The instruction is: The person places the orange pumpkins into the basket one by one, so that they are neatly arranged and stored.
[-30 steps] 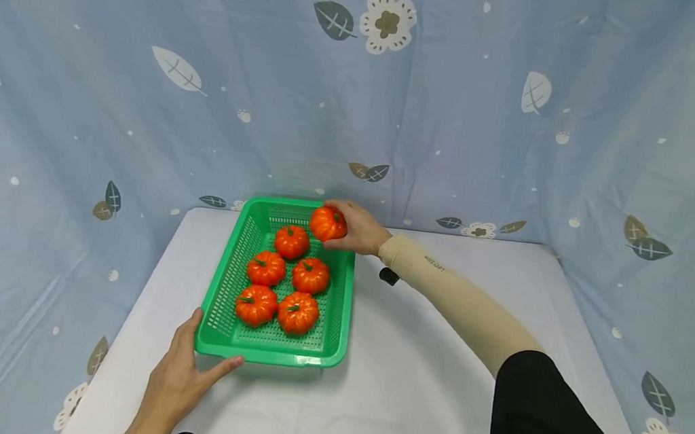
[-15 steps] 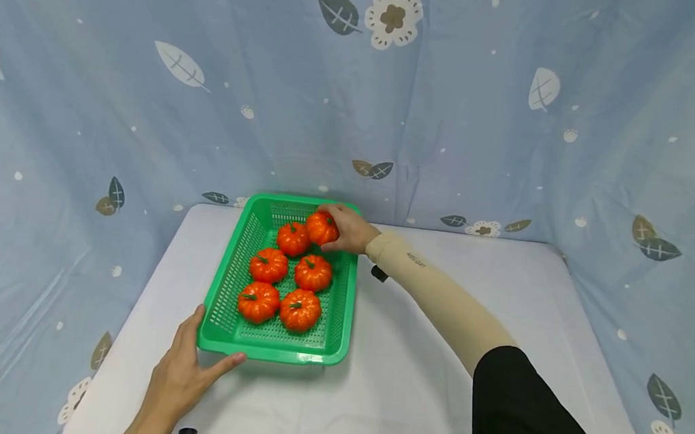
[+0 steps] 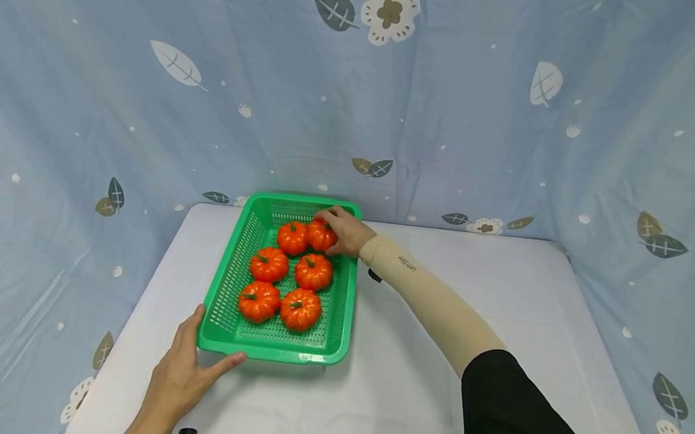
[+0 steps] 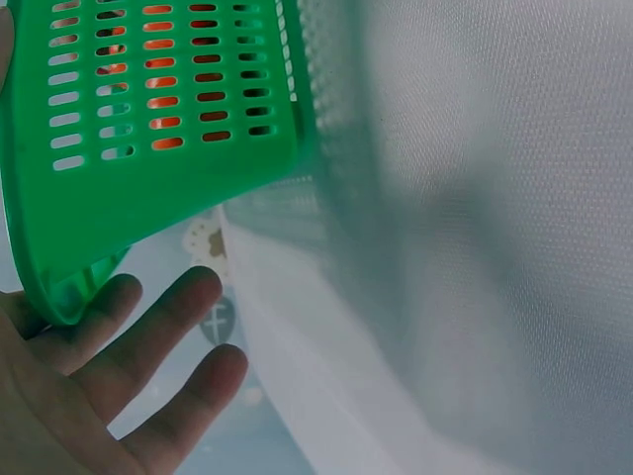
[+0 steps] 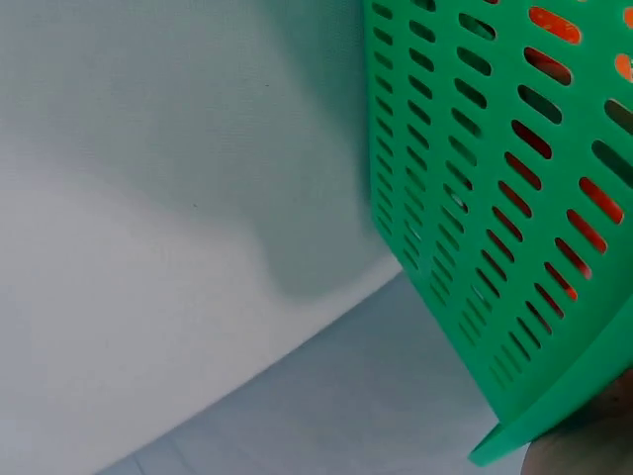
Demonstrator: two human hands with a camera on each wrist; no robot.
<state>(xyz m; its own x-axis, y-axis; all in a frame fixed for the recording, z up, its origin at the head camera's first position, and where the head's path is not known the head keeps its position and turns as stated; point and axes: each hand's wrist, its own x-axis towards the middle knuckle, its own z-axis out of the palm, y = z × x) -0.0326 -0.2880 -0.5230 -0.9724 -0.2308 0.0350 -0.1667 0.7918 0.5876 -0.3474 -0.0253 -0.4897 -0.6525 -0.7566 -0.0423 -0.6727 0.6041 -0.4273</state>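
Observation:
A green plastic basket (image 3: 273, 355) holds several small orange pumpkins with green stems, such as the front left pumpkin (image 3: 258, 303). My right hand (image 3: 347, 233) reaches over the basket's right rim and grips a pumpkin (image 3: 321, 235) at the back right corner, close beside another pumpkin (image 3: 293, 238). In the right wrist view, the slotted basket wall (image 5: 465, 168) covers most of the hand. My left hand (image 3: 179, 370) rests at the front left corner of the basket, thumb along the front rim. Its fingers (image 4: 148, 336) extend loosely below the rim in the left wrist view.
The basket stands on a table with a white cloth (image 3: 395, 384). Behind and beside the table hangs a blue curtain (image 3: 259, 87) printed with leaves and flowers. Orange shows through the basket's slots in both wrist views.
My right hand has moved left and down with its pumpkin, bringing it into the back right corner of the basket beside the others. The left hand stays at the front left corner.

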